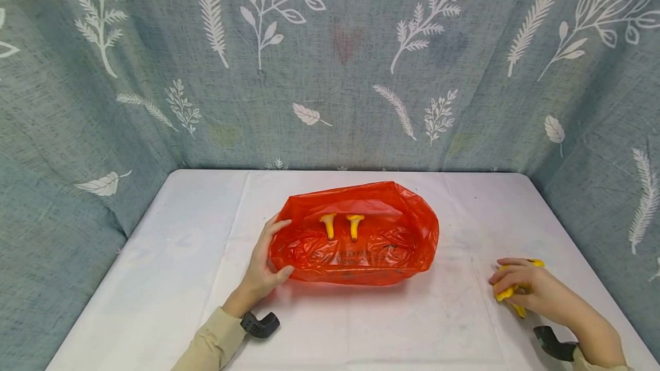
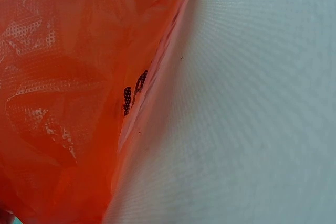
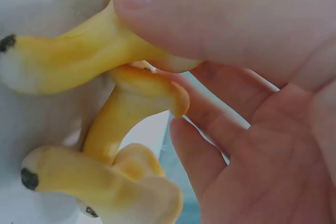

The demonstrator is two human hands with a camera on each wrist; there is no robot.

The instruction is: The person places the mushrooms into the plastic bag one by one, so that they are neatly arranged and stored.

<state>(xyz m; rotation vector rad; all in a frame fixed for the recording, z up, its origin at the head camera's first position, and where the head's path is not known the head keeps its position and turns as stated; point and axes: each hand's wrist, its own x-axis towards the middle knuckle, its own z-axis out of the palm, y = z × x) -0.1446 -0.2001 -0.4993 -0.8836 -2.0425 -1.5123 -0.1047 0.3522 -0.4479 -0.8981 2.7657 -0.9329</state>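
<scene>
A red plastic bag [image 1: 412, 210] lies with its wide mouth up on the table. Two yellow chanterelle mushrooms [image 1: 354, 227] are inside it, side by side against the far wall. My left hand [image 1: 260, 265] holds the bag's left end, thumb at the near rim and fingers at the far side; the left wrist view shows mostly the bag's printed side [image 2: 63, 103]. At the table's right, my right hand [image 1: 541, 291] pinches a chanterelle [image 3: 68, 66] between thumb and fingers. Other chanterelles [image 3: 89, 174] lie close under that hand, partly hidden by it in the head view.
The white table [image 1: 206, 205] has faint crease lines. Grey-green curtains [image 1: 350, 130] with white leaf prints stand behind it and along both sides. A black curved wrist mount [image 1: 260, 325] sits at the left wrist, another [image 1: 554, 345] at the right.
</scene>
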